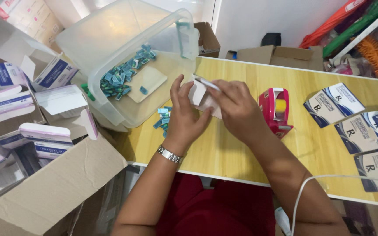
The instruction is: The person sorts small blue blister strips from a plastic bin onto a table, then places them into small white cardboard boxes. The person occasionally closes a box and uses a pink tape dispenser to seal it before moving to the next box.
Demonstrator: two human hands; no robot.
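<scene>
Both my hands meet over the yellow wooden table [329,144] on a small white carton [201,97]. My left hand [184,113], with a metal watch on the wrist, holds the carton's left side. My right hand [237,109] pinches its top flap from the right. A little heap of teal blister packs [162,117] lies on the table just left of my left hand. A clear plastic tub [110,57] lies tipped on its side at the table's left end, with several more teal packs [123,74] spilled inside it.
A red tape dispenser [276,108] with yellow tape stands right of my hands. Several blue-and-white boxes [355,122] lie flat at the table's right. An open cardboard carton [49,188] with purple-and-white boxes [18,105] stands at the left. A white cable [311,183] crosses my right arm.
</scene>
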